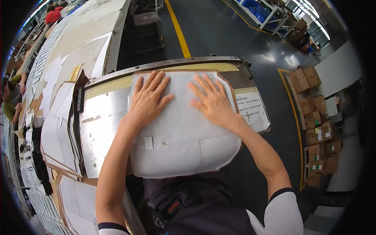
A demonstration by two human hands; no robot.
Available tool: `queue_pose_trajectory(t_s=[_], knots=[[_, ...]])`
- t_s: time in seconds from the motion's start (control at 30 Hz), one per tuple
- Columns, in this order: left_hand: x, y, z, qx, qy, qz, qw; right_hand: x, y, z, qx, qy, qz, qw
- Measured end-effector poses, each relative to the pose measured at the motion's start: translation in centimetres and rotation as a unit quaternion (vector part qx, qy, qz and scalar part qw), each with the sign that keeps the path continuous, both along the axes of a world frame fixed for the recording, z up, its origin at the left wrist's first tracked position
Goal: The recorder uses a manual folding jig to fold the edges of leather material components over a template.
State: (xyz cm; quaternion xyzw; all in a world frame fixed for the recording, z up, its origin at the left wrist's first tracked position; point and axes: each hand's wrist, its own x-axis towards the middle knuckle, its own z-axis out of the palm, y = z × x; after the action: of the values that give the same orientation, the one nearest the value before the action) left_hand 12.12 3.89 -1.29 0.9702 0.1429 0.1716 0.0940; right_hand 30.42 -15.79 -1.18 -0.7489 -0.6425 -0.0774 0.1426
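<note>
At the centre of the frame I found a white sewn panel (182, 117) with a brown edging, lying flat under both my hands. My left hand (149, 102) was open and palm down on its upper left part, fingers spread toward the top edge and thumb pointing right. My right hand (215, 103) was likewise open, palm down on the upper right part, with its fingers fanned toward the upper left. Neither hand was closed around anything; whether the full palms bore on the surface I could not tell.

A small pale tag (149, 143) was noted on the lower left of the panel, near a stitched seam (176, 143) running across it. The panel's lower edge reached close to my dark apron (188, 207) at bottom centre. A bare metal plate (102, 121) showed left of centre, beside the panel, and a printed sheet (252, 111) lay just beyond its right edge.

Further white pieces (60, 129), some edged in brown, lay at the left of the frame. A co-worker (13, 98) was partly visible at the far left edge. Cardboard cartons (319, 127) stood stacked at the right, behind a yellow floor line (294, 111). A stool (147, 18) stood at top, left of centre, and blue bins (258, 13) occupied a rack at upper right.
</note>
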Motion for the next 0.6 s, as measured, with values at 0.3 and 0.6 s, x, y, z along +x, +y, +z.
queue_pose_trajectory(t_s=[0.3, 0.6], knots=[[-2.8, 4.3, 0.2, -0.040, 0.011, 0.022, 0.999, -0.8, 6.9, -1.9, 0.062, 0.023, 0.030, 0.997], [-0.9, 1.9, -0.2, 0.053, -0.052, 0.117, 0.990, 0.3, 7.2, -2.1, 0.077, 0.020, 0.035, 0.996]])
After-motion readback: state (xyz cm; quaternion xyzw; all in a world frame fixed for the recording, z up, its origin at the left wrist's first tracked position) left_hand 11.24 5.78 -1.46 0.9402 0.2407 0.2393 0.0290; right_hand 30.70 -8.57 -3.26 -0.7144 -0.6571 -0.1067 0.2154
